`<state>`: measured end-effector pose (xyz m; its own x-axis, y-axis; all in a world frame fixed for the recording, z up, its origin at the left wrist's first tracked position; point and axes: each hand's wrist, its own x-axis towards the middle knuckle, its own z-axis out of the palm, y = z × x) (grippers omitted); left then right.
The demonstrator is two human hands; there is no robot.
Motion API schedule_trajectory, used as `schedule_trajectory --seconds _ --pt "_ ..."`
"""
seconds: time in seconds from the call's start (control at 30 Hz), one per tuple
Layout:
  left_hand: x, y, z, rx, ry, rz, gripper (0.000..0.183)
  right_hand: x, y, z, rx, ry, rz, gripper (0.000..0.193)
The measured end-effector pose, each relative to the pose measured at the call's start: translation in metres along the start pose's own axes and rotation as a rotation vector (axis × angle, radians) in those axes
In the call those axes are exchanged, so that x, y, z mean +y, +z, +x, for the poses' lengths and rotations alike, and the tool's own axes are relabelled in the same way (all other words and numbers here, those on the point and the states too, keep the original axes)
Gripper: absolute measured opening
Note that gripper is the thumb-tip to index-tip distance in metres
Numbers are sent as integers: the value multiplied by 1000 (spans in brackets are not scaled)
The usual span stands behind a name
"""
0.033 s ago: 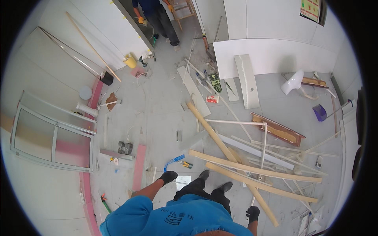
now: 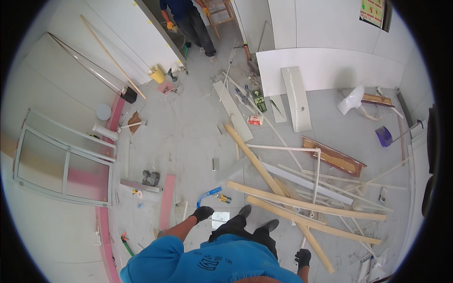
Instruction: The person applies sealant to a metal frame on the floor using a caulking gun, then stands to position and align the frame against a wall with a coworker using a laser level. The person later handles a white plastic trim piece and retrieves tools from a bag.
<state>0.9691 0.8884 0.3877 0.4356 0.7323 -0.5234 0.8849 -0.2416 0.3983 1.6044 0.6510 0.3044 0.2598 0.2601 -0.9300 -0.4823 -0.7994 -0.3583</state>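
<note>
Left hand: one black glove, near side, left of the body. Finger state: can't tell, too small. Just beyond it: 1 bent blue strip; whether they touch, can't tell. 1 shiny pale square just right of that hand. 1 tool with yellow-green handles just past it, on the floor.

Right hand: black glove, near side, fingers look curled. 1 thin white stick at it; grip can't be confirmed.

2 dark shoes between the hands. Farther right: 1 long diagonal timber, crossed by 2 pale boards. 1 L-shaped white pipe behind the boards. 2 brown troughs and 1 purple dustpan, far right.

Left: 1 pink strip on the floor, 1 two-pane window frame by the wall. Far left: 1 yellow bucket, 1 black pot. Far end: 1 co-worker, 2 orange gloves, beside 1 ladder.
</note>
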Motion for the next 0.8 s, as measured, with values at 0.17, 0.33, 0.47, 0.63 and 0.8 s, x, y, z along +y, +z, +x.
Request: schedule_trajectory --seconds 0.17,0.33,0.47,0.63,0.8 --pt "18 -21 -8 -70 -226 -154 27 -7 18 19 1 -27 -57 7" --pt "17 -8 -21 -132 -330 -397 29 -27 10 3 22 -121 -378 21" --pt "44 -29 -35 -114 -626 -799 33 -60 32 -4 103 -174 -519 37" --pt "61 -50 -43 -121 -794 -884 39 -136 54 2 267 -279 -461 57" --pt "38 -53 -51 -107 -839 -841 42 -245 44 0 425 -410 -288 70"
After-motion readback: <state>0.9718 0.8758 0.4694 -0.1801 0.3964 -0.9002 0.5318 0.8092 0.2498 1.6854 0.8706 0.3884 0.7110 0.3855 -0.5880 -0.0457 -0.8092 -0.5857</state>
